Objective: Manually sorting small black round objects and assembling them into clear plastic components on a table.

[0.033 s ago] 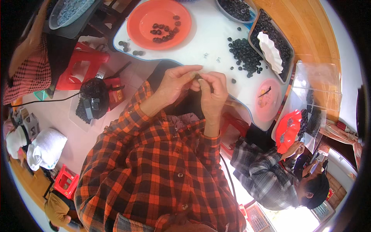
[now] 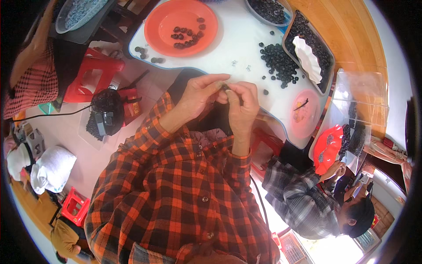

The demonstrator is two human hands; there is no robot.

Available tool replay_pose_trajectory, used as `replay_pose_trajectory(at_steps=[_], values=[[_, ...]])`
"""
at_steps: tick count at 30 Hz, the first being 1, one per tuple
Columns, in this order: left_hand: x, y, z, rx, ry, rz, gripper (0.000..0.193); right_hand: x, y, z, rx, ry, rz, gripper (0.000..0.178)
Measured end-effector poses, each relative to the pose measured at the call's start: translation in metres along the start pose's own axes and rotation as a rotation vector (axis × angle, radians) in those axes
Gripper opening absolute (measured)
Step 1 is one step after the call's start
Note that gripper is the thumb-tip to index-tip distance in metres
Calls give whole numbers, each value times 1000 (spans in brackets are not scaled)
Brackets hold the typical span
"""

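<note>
My left hand [image 2: 197,96] and my right hand [image 2: 243,108] meet just off the near edge of the white table [image 2: 228,42]. Between their fingertips they pinch a small dark round part [image 2: 225,87], mostly covered by the fingers. Its exact kind is too small to make out. Ahead and to the left, an orange-red basin [image 2: 160,28] holds several dark round parts [image 2: 189,43]. On the table to the right lies a loose pile of small black round parts [image 2: 281,64]. Two tiny clear pieces [image 2: 234,63] rest between basin and pile.
A tray of black parts [image 2: 325,53] with a white scalloped dish [image 2: 307,61] stands far right, beside a round tub [image 2: 270,11]. A pink plate [image 2: 303,121] sits nearer. At right, a co-worker in a grey plaid sleeve [image 2: 301,189] holds a red dish [image 2: 327,149]. Red stools [image 2: 92,75] stand left.
</note>
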State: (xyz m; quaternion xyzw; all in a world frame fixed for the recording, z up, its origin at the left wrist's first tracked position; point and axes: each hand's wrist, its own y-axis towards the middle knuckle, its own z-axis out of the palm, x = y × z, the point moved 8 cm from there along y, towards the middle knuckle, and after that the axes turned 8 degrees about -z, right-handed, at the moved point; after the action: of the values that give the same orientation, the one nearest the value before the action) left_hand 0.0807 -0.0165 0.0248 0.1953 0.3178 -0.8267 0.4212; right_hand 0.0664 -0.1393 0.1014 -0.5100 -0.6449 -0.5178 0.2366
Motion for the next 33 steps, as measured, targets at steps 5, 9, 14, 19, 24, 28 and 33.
replay_pose_trajectory(at_steps=[5,9,14,19,24,28,33], values=[[0,-2,3,-2,3,-2,26,3,2,-1,5,35,92,13],[1,-2,3,-2,28,-13,22,4,1,-2,25,-51,41,14],[2,-3,-1,-11,48,-16,21,20,5,2,84,-274,-143,15],[0,-4,1,-49,63,-1,24,11,0,6,78,-100,53,15],[5,-3,-7,-134,183,-15,25,6,-3,10,111,-127,36,14],[7,-1,-12,-129,230,9,24,-2,-6,12,154,-95,145,15],[2,-3,-4,-100,258,7,24,-10,-13,12,181,66,299,16]])
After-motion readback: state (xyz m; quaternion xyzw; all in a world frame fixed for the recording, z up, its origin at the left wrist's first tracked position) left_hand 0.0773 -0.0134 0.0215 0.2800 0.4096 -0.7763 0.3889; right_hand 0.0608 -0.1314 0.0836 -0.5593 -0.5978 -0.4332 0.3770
